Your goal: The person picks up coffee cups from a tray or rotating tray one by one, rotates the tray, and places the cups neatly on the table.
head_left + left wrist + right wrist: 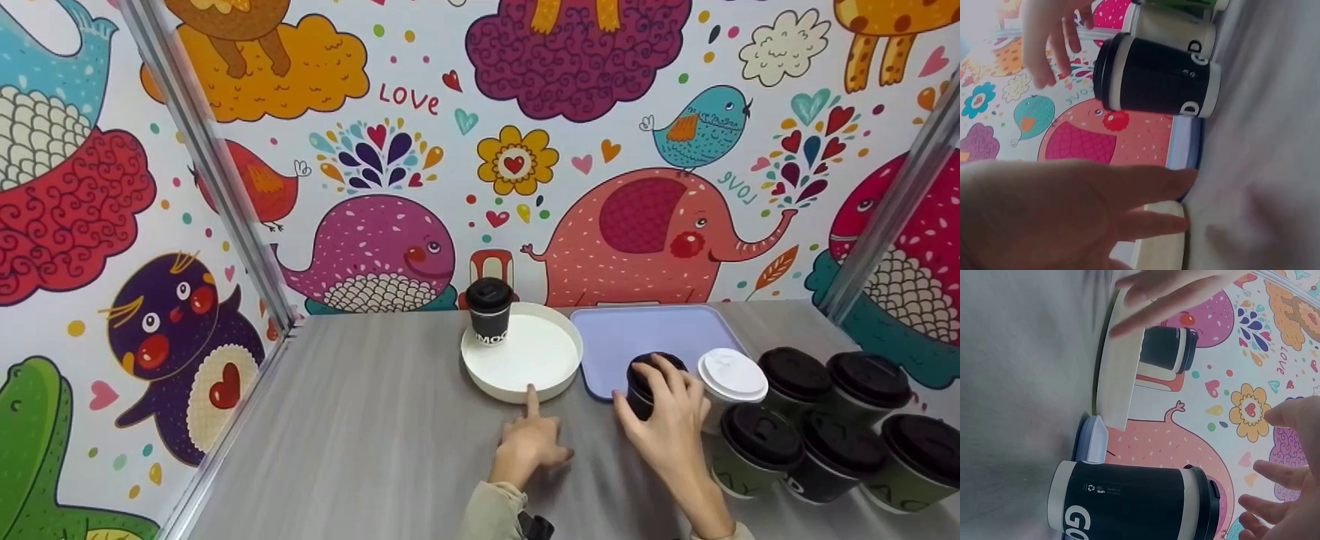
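My left hand (529, 444) is by the front of a round cream-white dish (517, 367), its index finger stretched out to the rim. Towards the back left of that dish stands a black lidded paper coffee cup (491, 319). Over on the right, my right hand (670, 412) hovers around the lid of another black coffee cup (640, 397), which is upright by the front edge of a lavender tray (630, 330). In the right wrist view, a gap shows between those spread fingers and this cup (1129, 500).
Several lidded cups crowd the right side: one with a white lid (733, 373), others with black lids, such as a green cup (750, 457). Patterned panels (375, 255) with metal posts (217, 165) border the grey table (360, 420) at the back and sides.
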A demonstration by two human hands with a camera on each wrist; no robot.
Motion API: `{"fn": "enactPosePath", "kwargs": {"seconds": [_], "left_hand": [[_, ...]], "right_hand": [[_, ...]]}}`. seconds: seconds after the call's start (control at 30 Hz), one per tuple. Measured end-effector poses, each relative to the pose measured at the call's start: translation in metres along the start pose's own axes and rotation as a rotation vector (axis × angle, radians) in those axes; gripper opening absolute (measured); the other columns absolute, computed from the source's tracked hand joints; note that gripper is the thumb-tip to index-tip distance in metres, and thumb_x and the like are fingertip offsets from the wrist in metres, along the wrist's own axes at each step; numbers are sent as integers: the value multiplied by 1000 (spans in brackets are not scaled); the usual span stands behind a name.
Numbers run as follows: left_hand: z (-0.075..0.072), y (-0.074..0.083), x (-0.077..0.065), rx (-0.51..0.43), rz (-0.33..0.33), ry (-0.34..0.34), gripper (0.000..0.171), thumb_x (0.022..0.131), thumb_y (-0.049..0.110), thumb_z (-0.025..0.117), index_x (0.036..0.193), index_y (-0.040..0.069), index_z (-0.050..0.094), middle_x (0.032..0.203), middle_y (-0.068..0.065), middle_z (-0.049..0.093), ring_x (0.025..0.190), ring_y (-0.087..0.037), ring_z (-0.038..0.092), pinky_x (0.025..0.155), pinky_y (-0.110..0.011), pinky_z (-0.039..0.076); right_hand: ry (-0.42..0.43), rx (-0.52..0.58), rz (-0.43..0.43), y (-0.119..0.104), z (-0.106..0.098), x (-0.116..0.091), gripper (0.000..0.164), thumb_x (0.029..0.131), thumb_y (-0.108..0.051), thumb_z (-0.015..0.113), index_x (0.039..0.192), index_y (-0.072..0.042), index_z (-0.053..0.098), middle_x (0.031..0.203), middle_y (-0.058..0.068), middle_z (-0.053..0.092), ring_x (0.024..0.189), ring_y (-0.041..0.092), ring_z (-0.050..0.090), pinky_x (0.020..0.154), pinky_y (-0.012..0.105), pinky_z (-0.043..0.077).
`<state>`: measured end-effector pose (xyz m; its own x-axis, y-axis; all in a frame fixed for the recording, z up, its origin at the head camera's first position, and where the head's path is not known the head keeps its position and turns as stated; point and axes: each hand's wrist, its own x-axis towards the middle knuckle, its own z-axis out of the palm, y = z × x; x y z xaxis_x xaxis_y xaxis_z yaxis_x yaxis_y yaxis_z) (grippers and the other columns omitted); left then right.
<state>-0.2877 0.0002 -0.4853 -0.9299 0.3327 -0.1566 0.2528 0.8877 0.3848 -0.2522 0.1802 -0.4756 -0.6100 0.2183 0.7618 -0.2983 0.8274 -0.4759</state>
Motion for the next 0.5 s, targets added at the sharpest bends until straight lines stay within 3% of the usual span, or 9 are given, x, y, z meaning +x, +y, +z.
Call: {"fn": "enactPosePath", "kwargs": {"seconds": [0.13, 0.23, 0.33, 0.5], "left_hand": [[4, 0, 2, -55, 30, -3, 67, 88, 36, 79, 149, 19, 56, 174, -20, 9, 133, -49, 55, 112, -59, 45], [1, -6, 2, -122, -1, 22, 75, 87, 34, 80, 155, 21, 49, 174, -24, 4, 132, -54, 54, 112, -63, 44], [-5, -16, 2, -158, -64, 56, 75, 87, 32, 79, 154, 19, 49, 172, -29, 3, 131, -57, 53, 113, -66, 42], [-14, -25, 1, -119, -137, 70, 62, 88, 30, 78, 142, 8, 60, 169, -35, 10, 133, -56, 52, 117, -67, 37]], "right_hand": [[-2, -1, 8, 0, 0, 0, 41, 74, -13, 85, 111, 0, 72, 129, 27, 65, 112, 46, 49, 84, 59, 31], [-2, 1, 11, -1, 0, 0, 41, 74, -13, 85, 110, 0, 72, 129, 27, 65, 112, 46, 49, 84, 59, 31], [-8, 6, 14, -2, 0, 0, 41, 74, -13, 86, 111, 0, 72, 129, 27, 65, 113, 45, 48, 85, 59, 31], [-13, 8, 13, -3, -1, 0, 40, 75, -14, 85, 111, 0, 72, 129, 27, 65, 112, 45, 49, 85, 60, 31]]}}
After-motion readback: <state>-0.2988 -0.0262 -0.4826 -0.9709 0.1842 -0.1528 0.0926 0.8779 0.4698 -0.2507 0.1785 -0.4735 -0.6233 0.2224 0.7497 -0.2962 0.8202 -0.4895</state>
